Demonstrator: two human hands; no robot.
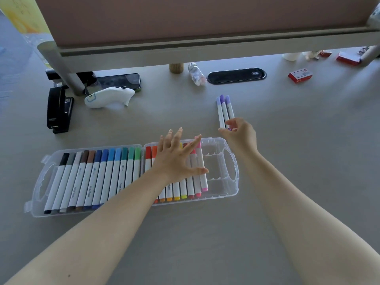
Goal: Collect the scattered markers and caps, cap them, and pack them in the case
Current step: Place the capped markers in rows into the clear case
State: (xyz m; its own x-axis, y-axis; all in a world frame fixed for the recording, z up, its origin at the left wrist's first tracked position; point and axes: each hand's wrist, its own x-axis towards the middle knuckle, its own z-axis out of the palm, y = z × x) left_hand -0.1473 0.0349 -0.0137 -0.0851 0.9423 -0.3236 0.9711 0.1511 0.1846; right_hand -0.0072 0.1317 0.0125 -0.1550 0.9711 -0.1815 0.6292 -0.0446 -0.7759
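While three purple-capped markers [225,111] stand bunched just beyond the case [232,173], right hand [240,133] pinches their lower ends | left hand [177,159] fingers spread flat over warm-colour markers [193,182] in case's right half | stapler [58,111] far left

Grey desk [205,243], pretty matte. Lying on it: a clear plastic marker case [232,161] opened flat near the front, a black stapler [58,112] at the far left, a white handheld controller [109,97] beside it, a dark phone [121,81] just behind that. Further back a small clear bottle [196,75] on its side, a black oval cable grommet [236,76], and red boxes [300,76], staples maybe, too blurry to tell.
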